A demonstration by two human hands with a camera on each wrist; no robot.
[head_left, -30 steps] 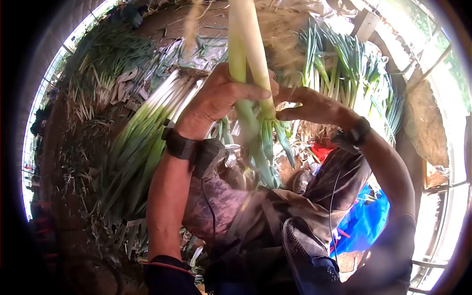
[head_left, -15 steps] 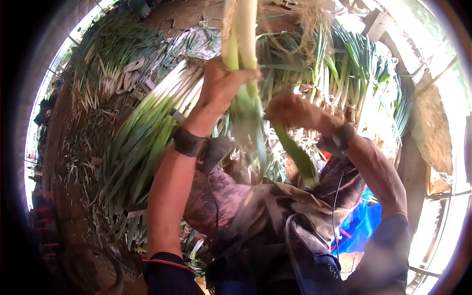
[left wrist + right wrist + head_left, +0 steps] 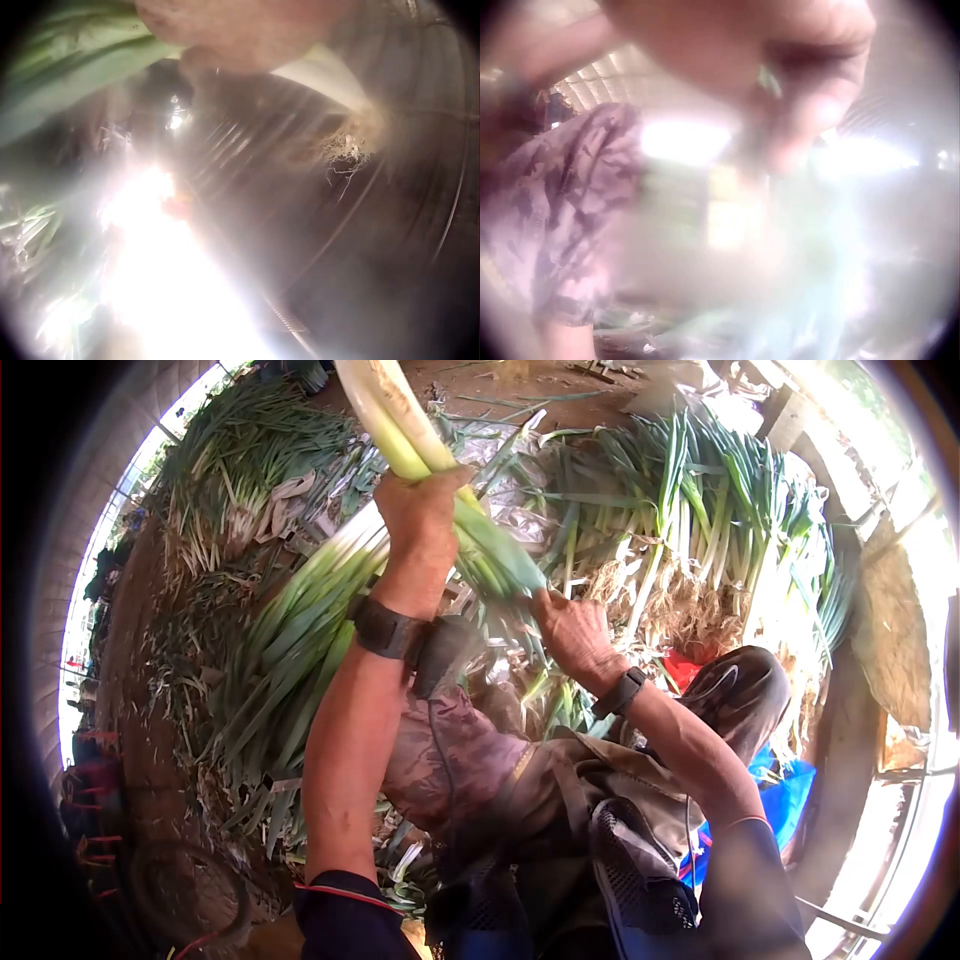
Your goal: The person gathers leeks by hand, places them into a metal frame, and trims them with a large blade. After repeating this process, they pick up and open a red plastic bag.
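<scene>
In the head view my left hand (image 3: 420, 510) grips a couple of thick leeks (image 3: 395, 422) where the pale stems turn green. They slant, white ends up and to the left, leaves (image 3: 500, 552) down to the right. My right hand (image 3: 575, 638) has its fingers curled at the lower end of those leaves. A bit of green leaf (image 3: 769, 81) shows between its thumb and finger in the right wrist view. The left wrist view has a white stem (image 3: 324, 79) beyond the left hand, ending in a tuft of roots (image 3: 349, 146).
A pile of leeks (image 3: 300, 625) lies to the left, white ends away from me. Rooted leeks (image 3: 715, 520) stand bunched at the right, and more leeks (image 3: 235, 465) lie far left. Leaf scraps (image 3: 185, 710) litter the ground. My bent knee (image 3: 745, 685) is beside a blue bag (image 3: 785, 800).
My left hand has swung left, tilting the leeks from upright to slanted. The right hand pulled a leaf off to the right, then came back to the leaf ends; that leaf has left it.
</scene>
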